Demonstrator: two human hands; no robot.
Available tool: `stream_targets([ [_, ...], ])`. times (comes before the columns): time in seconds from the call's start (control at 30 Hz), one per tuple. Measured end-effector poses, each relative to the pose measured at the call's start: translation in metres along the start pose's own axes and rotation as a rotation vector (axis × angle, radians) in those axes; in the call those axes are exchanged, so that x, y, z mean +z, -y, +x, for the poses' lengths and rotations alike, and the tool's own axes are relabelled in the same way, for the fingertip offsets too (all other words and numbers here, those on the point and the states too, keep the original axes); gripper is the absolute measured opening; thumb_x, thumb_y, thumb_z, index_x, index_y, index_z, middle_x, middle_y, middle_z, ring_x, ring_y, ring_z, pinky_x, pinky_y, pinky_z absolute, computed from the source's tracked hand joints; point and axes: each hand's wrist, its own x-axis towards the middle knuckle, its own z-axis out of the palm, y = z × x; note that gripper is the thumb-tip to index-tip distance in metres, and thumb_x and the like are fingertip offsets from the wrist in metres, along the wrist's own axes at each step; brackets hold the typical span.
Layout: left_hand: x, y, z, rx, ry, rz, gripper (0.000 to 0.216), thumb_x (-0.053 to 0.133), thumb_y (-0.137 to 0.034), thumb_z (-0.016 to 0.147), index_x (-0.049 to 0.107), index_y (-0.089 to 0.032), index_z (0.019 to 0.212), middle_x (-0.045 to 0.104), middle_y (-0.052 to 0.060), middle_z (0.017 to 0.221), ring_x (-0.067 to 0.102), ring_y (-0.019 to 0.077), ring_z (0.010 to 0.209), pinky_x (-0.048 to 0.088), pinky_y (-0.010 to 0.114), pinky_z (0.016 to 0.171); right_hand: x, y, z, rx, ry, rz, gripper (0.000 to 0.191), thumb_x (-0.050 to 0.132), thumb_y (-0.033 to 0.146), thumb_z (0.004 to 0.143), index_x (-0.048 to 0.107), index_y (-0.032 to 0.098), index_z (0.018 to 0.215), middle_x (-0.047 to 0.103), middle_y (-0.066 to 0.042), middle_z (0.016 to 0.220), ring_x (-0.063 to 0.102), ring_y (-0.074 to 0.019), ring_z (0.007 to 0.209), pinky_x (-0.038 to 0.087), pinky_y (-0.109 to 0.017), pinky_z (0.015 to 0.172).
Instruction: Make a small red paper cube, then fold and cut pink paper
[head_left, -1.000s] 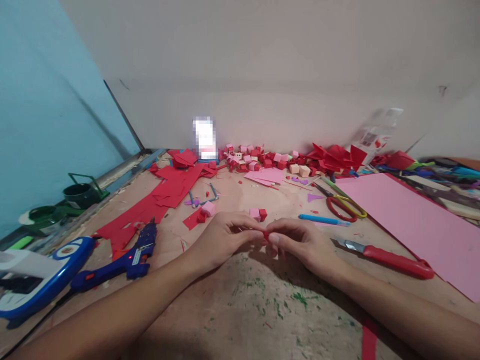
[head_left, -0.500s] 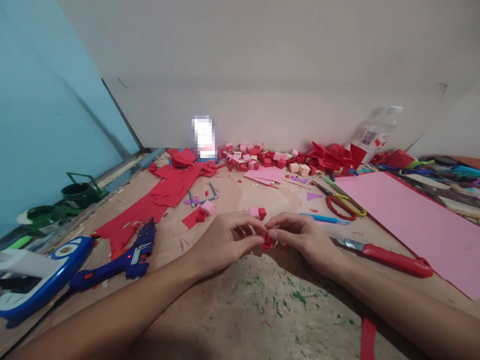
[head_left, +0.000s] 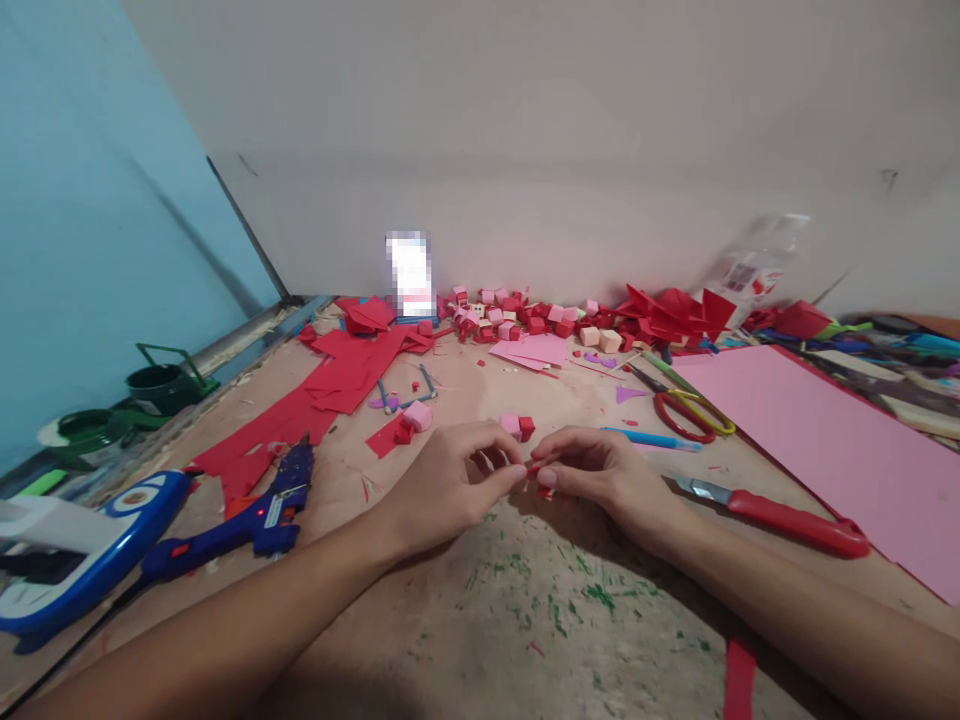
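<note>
A small red piece of folded paper (head_left: 535, 469) sits between my fingertips above the wooden table, mostly covered by them. My right hand (head_left: 607, 482) pinches it between thumb and fingers. From the other side, the thumb and index finger of my left hand (head_left: 454, 482) are pinched together at its edge. Just beyond my hands lie a pink paper cube (head_left: 510, 427) and a red paper cube (head_left: 526, 428), side by side. Another pink cube (head_left: 417, 415) rests with red pieces on a red paper strip (head_left: 381, 440).
A blue glue gun (head_left: 262, 515) lies at left near a blue-and-white device (head_left: 127, 530). At right are a red-handled cutter (head_left: 795, 520), scissors (head_left: 686, 415), a blue pen (head_left: 652, 439) and pink sheets (head_left: 840, 440). Several cubes (head_left: 536, 325) and a lit phone (head_left: 411, 275) stand along the wall.
My fingertips have shifted slightly around the red paper piece, and less of it shows now. The left fingertips are a little apart from the right ones. Other things stay put.
</note>
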Motion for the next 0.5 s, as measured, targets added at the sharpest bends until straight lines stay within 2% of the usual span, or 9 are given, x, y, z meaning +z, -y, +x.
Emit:
stream_targets([
  [0.2,0.0032,-0.0011,-0.0015,-0.053,0.054,-0.031,0.011,0.068,-0.026,0.086,0.072,-0.016,0.083,0.067,0.0,0.078,0.061,0.0147,0.07,0.047,0.027,0.065,0.0004,0.0031,-0.0012,-0.052,-0.007,-0.06,0.016,0.09,0.029,0.074,0.078,0.021,0.081,0.073,0.001,0.076,0.062,-0.0128,0.067,0.049,-0.024,0.065],
  [0.33,0.0031,0.0022,-0.0009,-0.092,0.068,-0.084,0.015,0.069,-0.026,0.086,0.076,-0.017,0.095,0.073,0.002,0.088,0.064,0.0157,0.077,0.049,0.027,0.071,0.0013,0.0061,-0.0023,-0.107,0.005,-0.177,0.013,0.085,0.03,0.077,0.077,0.02,0.077,0.072,0.0,0.073,0.06,-0.0141,0.065,0.048,-0.026,0.064],
  [0.4,0.0028,0.0044,0.0003,-0.101,0.068,-0.092,0.017,0.068,-0.024,0.085,0.078,-0.017,0.097,0.075,0.003,0.091,0.065,0.0162,0.08,0.049,0.027,0.072,0.0015,0.0065,-0.0026,-0.104,0.011,-0.193,0.012,0.083,0.031,0.079,0.078,0.02,0.078,0.072,0.0,0.075,0.06,-0.0141,0.064,0.048,-0.027,0.063],
  [0.5,0.003,0.0065,0.0026,-0.137,0.055,-0.076,0.017,0.069,-0.023,0.084,0.079,-0.016,0.096,0.075,0.002,0.086,0.063,0.0147,0.073,0.047,0.026,0.067,0.0018,0.0063,-0.003,-0.088,0.012,-0.163,0.011,0.083,0.03,0.079,0.078,0.021,0.081,0.075,-0.001,0.084,0.063,-0.0142,0.067,0.05,-0.027,0.065],
])
